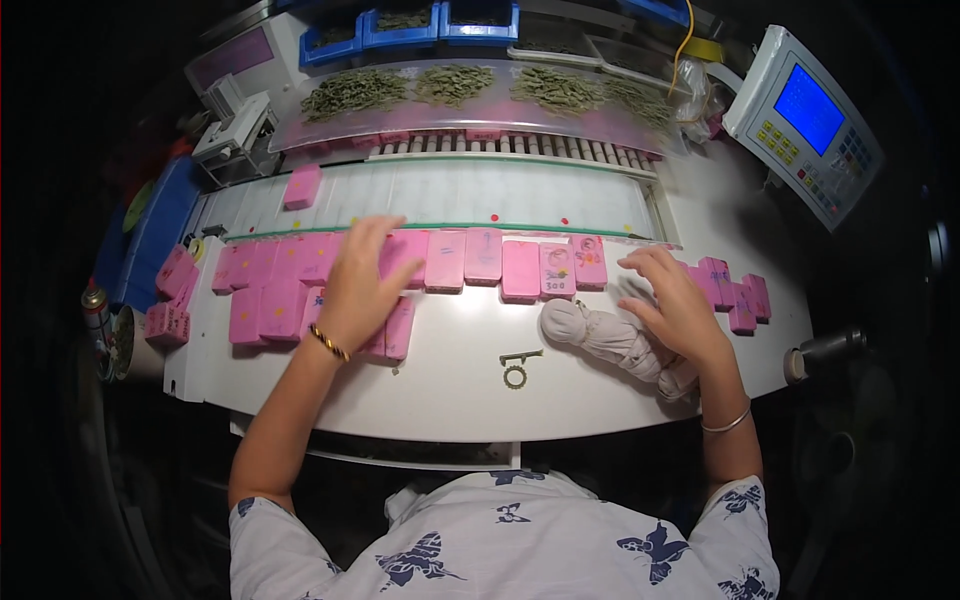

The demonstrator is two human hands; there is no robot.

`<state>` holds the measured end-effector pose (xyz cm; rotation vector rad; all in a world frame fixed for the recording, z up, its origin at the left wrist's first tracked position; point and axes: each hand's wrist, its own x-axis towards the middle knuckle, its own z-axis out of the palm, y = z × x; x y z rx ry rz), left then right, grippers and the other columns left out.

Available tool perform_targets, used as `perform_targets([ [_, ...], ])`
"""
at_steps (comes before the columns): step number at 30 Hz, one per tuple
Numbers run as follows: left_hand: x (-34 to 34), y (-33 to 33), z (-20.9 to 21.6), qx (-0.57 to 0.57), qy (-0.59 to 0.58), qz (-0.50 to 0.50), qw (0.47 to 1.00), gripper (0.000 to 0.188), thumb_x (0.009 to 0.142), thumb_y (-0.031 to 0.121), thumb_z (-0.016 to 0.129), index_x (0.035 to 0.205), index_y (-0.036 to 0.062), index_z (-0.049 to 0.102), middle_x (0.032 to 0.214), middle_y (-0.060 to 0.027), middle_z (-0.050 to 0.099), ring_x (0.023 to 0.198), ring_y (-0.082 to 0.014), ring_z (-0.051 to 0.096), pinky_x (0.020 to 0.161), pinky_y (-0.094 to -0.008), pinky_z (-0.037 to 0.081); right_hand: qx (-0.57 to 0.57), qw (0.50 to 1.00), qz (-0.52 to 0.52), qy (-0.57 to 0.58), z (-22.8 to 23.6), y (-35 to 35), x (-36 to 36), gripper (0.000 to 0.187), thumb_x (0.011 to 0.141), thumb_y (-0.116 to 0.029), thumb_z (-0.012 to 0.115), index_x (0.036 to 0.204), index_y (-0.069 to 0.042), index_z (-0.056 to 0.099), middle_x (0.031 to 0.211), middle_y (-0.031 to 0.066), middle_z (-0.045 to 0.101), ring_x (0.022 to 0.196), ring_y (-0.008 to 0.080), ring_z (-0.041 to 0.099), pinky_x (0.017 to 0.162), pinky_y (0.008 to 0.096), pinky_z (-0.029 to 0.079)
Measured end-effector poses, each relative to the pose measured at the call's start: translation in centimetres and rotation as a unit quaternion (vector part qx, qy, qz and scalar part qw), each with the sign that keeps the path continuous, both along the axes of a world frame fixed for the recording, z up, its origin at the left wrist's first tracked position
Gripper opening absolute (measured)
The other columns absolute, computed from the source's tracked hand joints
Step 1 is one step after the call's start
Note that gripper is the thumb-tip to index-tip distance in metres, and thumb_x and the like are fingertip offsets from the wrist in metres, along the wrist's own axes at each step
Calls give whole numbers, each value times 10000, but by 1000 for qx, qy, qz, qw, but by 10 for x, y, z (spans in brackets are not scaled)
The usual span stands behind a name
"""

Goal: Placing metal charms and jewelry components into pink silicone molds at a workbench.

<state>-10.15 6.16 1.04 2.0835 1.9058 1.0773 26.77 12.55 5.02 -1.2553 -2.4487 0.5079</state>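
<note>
Pink rectangular blocks, which look like rubber moulds, stand in a row across the white table. My left hand (362,285) is over the left part of that row, fingers apart, with nothing seen in it; it hides some blocks. To the right of it are marked blocks, among them a pink block (484,257) near the middle. My right hand (672,305) hovers with spread fingers by a knotted white cloth bundle (610,335), and I cannot tell if it touches it. Between my arms lies a small green ring (514,377) beside a thin green bar (521,357).
Behind the row runs a conveyor belt (440,197) carrying one pink block (302,187). Beyond it, a clear tray (400,122) holds piles of green pieces, with blue bins (480,20) behind. A control panel (808,110) stands right; more pink blocks (715,283) sit below it.
</note>
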Motion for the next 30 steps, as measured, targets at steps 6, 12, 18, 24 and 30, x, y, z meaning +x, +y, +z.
perform_targets([
  [6,44,-42,8,34,-34,-54,997,248,789,43,712,1026,7,646,923,-92,629,780,-194,604,719,-286,483,-21,998,25,-44,-12,13,-18,417,824,-181,689,1197,-36,573,1211,139,542,1094,320,564,928,390,464],
  [12,42,-52,-13,-114,-361,-17,925,127,880,27,649,1002,-5,651,881,-15,632,748,-52,557,664,-201,453,-115,993,32,13,-18,14,-2,417,809,-180,685,1180,-29,568,1219,174,526,1103,348,552,941,410,452],
  [18,34,-51,-7,-169,-427,0,888,100,915,43,621,997,-7,650,891,-19,642,790,-53,571,680,-191,450,7,1000,-26,3,-3,21,71,645,686,-129,761,1277,-59,510,1306,169,495,1255,336,452,1050,397,386],
  [24,31,-50,-8,-163,-432,-3,887,106,915,46,622,1005,-5,650,879,-13,643,778,-44,560,677,-191,444,-35,988,-66,-133,-12,24,115,796,598,-97,769,1331,-68,459,1399,150,452,1334,310,388,1137,401,275],
  [30,32,-50,-4,-174,-459,-26,871,113,917,50,615,1012,-1,652,868,-11,643,733,-35,554,606,-176,440,-23,989,-59,-136,-1,29,104,704,615,-71,733,1270,-63,473,1250,149,507,1226,336,456,1112,423,274],
])
